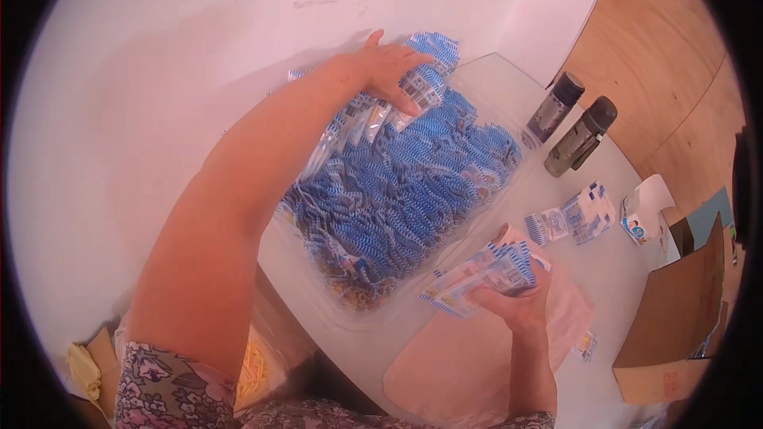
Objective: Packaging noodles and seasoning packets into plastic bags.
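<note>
Blue-and-white sachets heaped in a clear bag, a fanned stack gripped nearby

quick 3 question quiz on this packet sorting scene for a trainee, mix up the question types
1. True or false: the right hand is empty.
2. What does the left hand rest on? A) the pile of blue and white packets B) a dark bottle C) the cardboard box
3. How many dark bottles stand on the table?

Key: 1 false, it holds a fanned stack of packets. 2 A. 3 two.
</note>
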Demonstrator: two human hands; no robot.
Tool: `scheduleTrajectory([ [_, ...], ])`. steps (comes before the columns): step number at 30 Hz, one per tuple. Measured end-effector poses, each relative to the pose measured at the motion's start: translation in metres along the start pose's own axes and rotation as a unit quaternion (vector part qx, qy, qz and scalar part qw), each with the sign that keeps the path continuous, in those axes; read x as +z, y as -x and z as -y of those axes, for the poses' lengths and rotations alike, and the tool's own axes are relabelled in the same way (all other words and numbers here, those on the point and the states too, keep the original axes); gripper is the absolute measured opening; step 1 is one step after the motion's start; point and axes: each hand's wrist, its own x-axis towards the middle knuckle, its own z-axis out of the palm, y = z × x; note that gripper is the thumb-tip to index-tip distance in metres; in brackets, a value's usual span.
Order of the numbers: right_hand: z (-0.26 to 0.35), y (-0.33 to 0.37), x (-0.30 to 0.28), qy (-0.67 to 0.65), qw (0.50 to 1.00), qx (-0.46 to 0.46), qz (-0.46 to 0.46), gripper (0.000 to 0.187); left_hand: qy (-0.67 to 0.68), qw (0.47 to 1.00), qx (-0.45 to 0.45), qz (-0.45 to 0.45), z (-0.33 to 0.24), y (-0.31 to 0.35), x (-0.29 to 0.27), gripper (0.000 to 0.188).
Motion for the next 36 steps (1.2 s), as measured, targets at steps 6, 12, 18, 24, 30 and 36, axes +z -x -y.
scheduleTrajectory([
  [6, -0.003, -0.007, 0.001, -0.011, 1.000, 0.013, -0.024, 0.055, -0.034, 0.998, 0.050, -0.017, 0.009, 0.001, -0.001, 0.084],
  [12, 0.026, -0.045, 0.001, 0.015, 0.999, -0.031, -0.031, 0.047, 0.006, 0.990, 0.114, -0.088, 0.038, 0.032, -0.003, 0.066],
  [18, 0.037, -0.179, 0.023, 0.153, 0.971, -0.161, -0.088, 0.039, 0.050, 0.991, 0.103, -0.071, 0.036, 0.048, -0.005, 0.057],
  [24, 0.008, -0.281, 0.077, 0.350, 0.896, -0.257, -0.094, 0.030, 0.041, 0.988, 0.111, -0.103, 0.039, 0.054, 0.001, 0.044],
  [30, -0.059, -0.348, 0.081, 0.431, 0.849, -0.278, 0.127, 0.020, 0.098, 0.984, 0.088, -0.121, 0.039, 0.046, -0.002, 0.057],
  [36, -0.026, -0.336, 0.091, 0.542, 0.803, -0.197, 0.150, 0.021, 0.046, 0.995, 0.031, -0.082, 0.035, 0.035, -0.001, 0.066],
])
